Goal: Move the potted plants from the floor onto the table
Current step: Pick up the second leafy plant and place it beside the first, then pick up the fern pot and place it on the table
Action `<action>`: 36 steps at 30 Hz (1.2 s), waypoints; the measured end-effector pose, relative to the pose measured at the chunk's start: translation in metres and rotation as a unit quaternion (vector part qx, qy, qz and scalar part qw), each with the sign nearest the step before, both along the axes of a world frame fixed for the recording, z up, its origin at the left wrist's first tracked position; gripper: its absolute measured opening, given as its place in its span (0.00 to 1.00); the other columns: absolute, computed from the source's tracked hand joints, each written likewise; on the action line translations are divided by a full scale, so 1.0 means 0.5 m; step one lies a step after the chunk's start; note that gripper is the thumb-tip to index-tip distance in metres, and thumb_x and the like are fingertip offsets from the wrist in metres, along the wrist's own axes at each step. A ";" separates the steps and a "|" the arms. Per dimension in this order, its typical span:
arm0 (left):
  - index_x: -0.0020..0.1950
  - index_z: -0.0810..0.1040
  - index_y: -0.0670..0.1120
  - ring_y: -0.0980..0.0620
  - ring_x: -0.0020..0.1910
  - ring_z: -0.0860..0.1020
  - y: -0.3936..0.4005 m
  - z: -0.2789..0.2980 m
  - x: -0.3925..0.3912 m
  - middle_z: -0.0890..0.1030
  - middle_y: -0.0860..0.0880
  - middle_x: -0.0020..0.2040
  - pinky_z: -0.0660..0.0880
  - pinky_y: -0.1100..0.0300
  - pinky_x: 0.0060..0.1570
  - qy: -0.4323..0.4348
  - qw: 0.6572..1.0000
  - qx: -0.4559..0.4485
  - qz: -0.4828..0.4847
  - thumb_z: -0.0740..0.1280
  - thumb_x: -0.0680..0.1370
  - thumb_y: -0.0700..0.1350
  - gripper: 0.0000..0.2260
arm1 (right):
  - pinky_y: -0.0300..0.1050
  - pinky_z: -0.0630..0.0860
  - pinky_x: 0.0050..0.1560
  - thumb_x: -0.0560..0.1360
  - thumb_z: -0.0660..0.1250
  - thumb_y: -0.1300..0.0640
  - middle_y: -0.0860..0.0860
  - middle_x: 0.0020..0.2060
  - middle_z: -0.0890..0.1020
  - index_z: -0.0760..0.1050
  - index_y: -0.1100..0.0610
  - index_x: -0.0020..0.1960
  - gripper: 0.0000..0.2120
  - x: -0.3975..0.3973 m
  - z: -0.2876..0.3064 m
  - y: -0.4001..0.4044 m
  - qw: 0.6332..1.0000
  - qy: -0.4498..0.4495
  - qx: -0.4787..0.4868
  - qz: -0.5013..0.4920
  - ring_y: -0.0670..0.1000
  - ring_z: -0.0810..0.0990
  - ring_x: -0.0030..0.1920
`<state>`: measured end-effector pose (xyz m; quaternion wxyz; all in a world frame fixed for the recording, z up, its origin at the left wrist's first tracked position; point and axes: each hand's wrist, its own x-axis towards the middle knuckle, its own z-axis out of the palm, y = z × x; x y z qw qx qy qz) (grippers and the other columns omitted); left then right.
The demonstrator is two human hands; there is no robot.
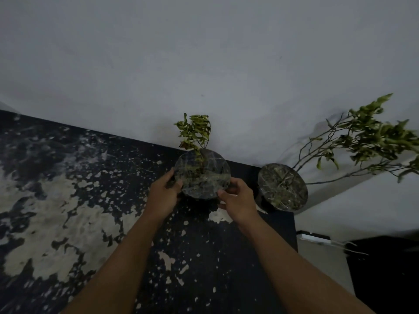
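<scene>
Hands meet around the small pot (pixel 202 175) at the back of our worn black table (pixel 68 200): our left hand (pixel 163 193) cups its side at nine o'clock, our right hand (pixel 238 198) curls on its rim at four o'clock. A second pot (pixel 282 186) sits at three o'clock, near the table corner, branches leaning toward the wall (pixel 204 53).

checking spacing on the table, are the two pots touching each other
Apart. The head view shows a dark strip of table between the small plant's pot and the branchy plant's pot.
</scene>
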<state>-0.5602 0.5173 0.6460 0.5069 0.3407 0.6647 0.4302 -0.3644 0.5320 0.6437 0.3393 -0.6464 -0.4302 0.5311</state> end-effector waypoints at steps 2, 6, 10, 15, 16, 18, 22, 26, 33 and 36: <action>0.76 0.72 0.50 0.48 0.61 0.79 0.013 -0.012 -0.001 0.79 0.50 0.66 0.78 0.47 0.63 -0.009 1.000 -0.002 -0.005 0.63 0.83 0.41 0.20 | 0.52 0.85 0.50 0.79 0.68 0.63 0.49 0.47 0.81 0.74 0.53 0.63 0.14 -0.004 -0.013 0.013 1.000 -0.002 -0.002 -0.006 0.54 0.83 0.51; 0.77 0.69 0.51 0.49 0.61 0.78 0.031 -0.023 -0.002 0.77 0.51 0.65 0.78 0.47 0.62 -0.005 1.000 -0.006 -0.018 0.61 0.84 0.42 0.21 | 0.44 0.83 0.45 0.80 0.67 0.64 0.49 0.47 0.82 0.75 0.53 0.64 0.15 -0.007 -0.036 0.030 1.000 0.005 -0.009 -0.015 0.52 0.84 0.49; 0.79 0.67 0.53 0.48 0.63 0.76 0.044 -0.033 -0.006 0.74 0.53 0.66 0.79 0.49 0.60 0.004 0.999 -0.005 -0.037 0.61 0.84 0.44 0.22 | 0.46 0.85 0.47 0.80 0.67 0.64 0.52 0.51 0.83 0.74 0.53 0.66 0.16 -0.012 -0.053 0.040 1.000 0.006 -0.015 -0.025 0.55 0.84 0.52; 0.79 0.66 0.52 0.47 0.62 0.77 0.054 -0.027 -0.011 0.74 0.52 0.66 0.80 0.46 0.59 0.036 0.998 0.001 -0.059 0.61 0.84 0.45 0.22 | 0.51 0.86 0.48 0.79 0.68 0.64 0.58 0.59 0.83 0.73 0.56 0.71 0.20 -0.015 -0.062 0.051 0.999 0.017 -0.021 -0.036 0.57 0.84 0.56; 0.79 0.66 0.52 0.46 0.62 0.77 0.055 -0.028 -0.013 0.75 0.51 0.68 0.79 0.44 0.60 0.041 0.997 0.001 -0.060 0.62 0.84 0.46 0.22 | 0.51 0.86 0.48 0.80 0.68 0.64 0.58 0.60 0.82 0.72 0.55 0.72 0.22 -0.014 -0.060 0.051 0.999 0.017 -0.024 -0.030 0.58 0.83 0.57; 0.79 0.67 0.50 0.45 0.67 0.76 0.052 -0.025 -0.014 0.74 0.48 0.72 0.75 0.44 0.67 0.057 0.997 -0.009 -0.060 0.63 0.83 0.49 0.23 | 0.53 0.85 0.49 0.80 0.67 0.63 0.58 0.63 0.81 0.68 0.54 0.75 0.25 -0.007 -0.049 0.046 0.999 0.015 -0.031 -0.014 0.58 0.82 0.59; 0.78 0.68 0.45 0.45 0.71 0.73 0.004 -0.013 0.004 0.74 0.47 0.73 0.68 0.55 0.67 0.110 0.994 -0.005 -0.003 0.65 0.82 0.49 0.25 | 0.58 0.83 0.56 0.79 0.68 0.63 0.59 0.68 0.77 0.59 0.52 0.81 0.34 0.029 -0.022 0.002 0.997 0.038 -0.066 -0.021 0.58 0.81 0.61; 0.74 0.74 0.50 0.50 0.63 0.77 -0.084 -0.011 0.048 0.76 0.50 0.70 0.72 0.58 0.60 0.133 0.990 0.036 0.012 0.68 0.80 0.50 0.21 | 0.51 0.86 0.50 0.78 0.68 0.65 0.58 0.63 0.80 0.68 0.52 0.75 0.28 0.091 0.015 -0.095 0.997 0.043 -0.044 -0.050 0.55 0.82 0.58; 0.71 0.76 0.56 0.53 0.64 0.76 -0.227 0.003 0.196 0.75 0.54 0.69 0.72 0.58 0.61 0.097 0.991 0.046 -0.082 0.69 0.79 0.52 0.20 | 0.54 0.83 0.52 0.78 0.69 0.65 0.56 0.58 0.82 0.72 0.47 0.67 0.22 0.210 0.019 -0.290 0.990 0.030 -0.001 -0.141 0.55 0.84 0.55; 0.70 0.77 0.56 0.55 0.64 0.76 -0.274 0.002 0.266 0.75 0.56 0.69 0.72 0.59 0.60 0.085 0.988 0.039 -0.123 0.70 0.78 0.51 0.19 | 0.53 0.84 0.52 0.78 0.69 0.66 0.53 0.57 0.83 0.73 0.45 0.68 0.24 0.262 0.023 -0.368 0.985 0.006 0.014 -0.170 0.54 0.85 0.55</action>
